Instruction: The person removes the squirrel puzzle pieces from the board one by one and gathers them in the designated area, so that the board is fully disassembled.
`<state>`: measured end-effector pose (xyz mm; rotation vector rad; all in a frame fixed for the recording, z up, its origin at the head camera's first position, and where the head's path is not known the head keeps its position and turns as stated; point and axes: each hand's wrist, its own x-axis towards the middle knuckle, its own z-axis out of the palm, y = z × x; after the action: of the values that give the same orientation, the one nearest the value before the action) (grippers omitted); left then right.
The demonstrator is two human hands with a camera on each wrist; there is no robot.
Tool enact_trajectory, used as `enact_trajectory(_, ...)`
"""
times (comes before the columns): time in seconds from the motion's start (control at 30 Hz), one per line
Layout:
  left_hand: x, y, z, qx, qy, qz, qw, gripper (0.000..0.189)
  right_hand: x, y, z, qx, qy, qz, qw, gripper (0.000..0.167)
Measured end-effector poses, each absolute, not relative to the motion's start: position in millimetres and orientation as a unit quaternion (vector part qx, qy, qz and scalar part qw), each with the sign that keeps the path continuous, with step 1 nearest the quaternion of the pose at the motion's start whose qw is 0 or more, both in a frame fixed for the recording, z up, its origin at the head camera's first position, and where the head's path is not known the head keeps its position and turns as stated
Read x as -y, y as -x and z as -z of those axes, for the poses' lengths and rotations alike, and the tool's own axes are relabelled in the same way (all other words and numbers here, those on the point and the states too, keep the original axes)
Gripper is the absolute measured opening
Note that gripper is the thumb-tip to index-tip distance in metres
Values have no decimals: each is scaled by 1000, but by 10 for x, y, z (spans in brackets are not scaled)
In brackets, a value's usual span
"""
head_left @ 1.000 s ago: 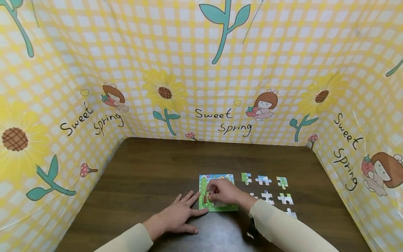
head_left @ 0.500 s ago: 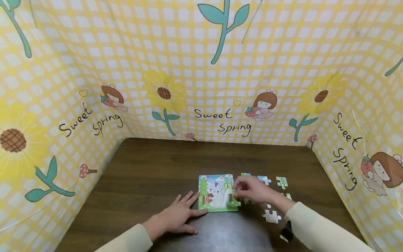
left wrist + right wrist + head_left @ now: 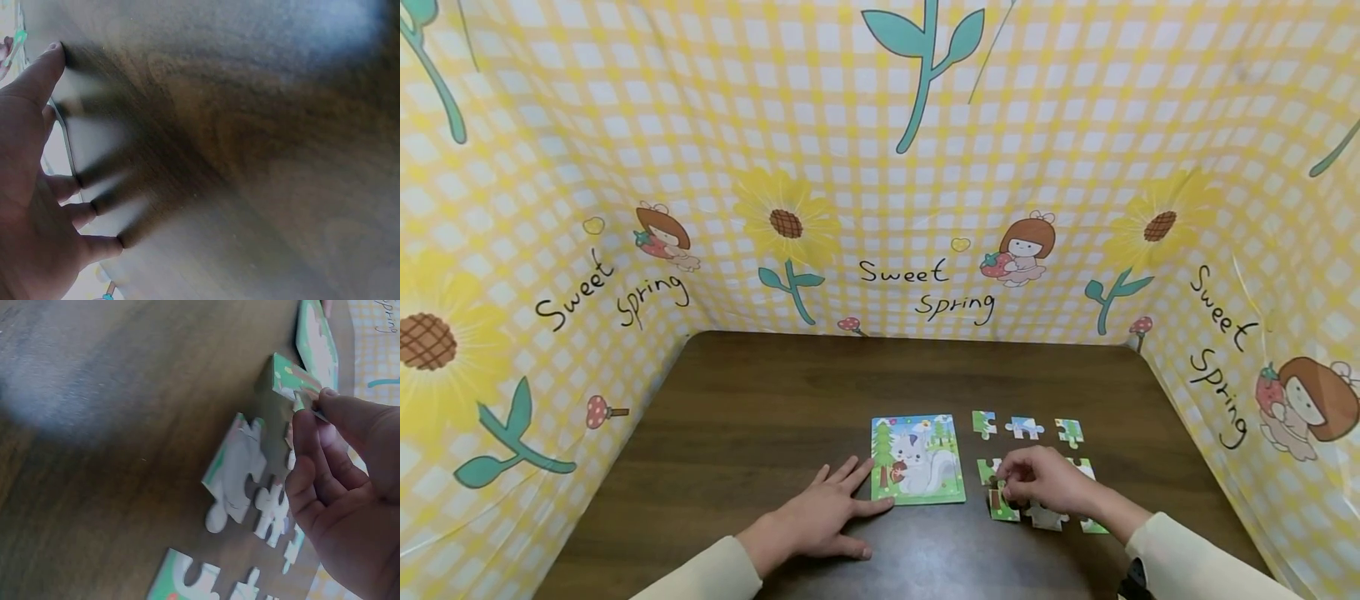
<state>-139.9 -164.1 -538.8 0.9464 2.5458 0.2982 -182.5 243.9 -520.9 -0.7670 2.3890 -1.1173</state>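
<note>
A square picture card [image 3: 917,462] with a grey-white squirrel among green trees lies on the table. Spread flat, my left hand [image 3: 820,512] rests on the tabletop, fingers straight, fingertips at the card's left edge and lower-left corner. Between thumb and fingers, my right hand [image 3: 1048,481] pinches a green jigsaw piece [image 3: 290,376] with a brown trunk on it. This piece is at the lower left of the loose pieces, tilted in the right wrist view. A mostly white jigsaw piece [image 3: 236,469] lies below that hand. Some pieces are partly hidden by the hand.
Several other pieces lie spaced in rows right of the card, among them a top-left piece [image 3: 984,422], a top-middle piece [image 3: 1026,428] and a top-right piece [image 3: 1070,431]. A yellow checked cloth [image 3: 820,125] surrounds the brown table [image 3: 760,400] at the back and sides.
My right hand has moved from over the card to the right, carrying the trunk piece to the loose pieces' lower left. The squirrel picture is uncovered. My left hand has stayed in place.
</note>
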Motion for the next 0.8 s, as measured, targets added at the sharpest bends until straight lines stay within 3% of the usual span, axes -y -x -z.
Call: enact_trajectory(0.8, 1638, 1390, 5340, -911, -336, -122, 206, 69, -2329, 1818, 5298, -891, 319, 293, 141, 6)
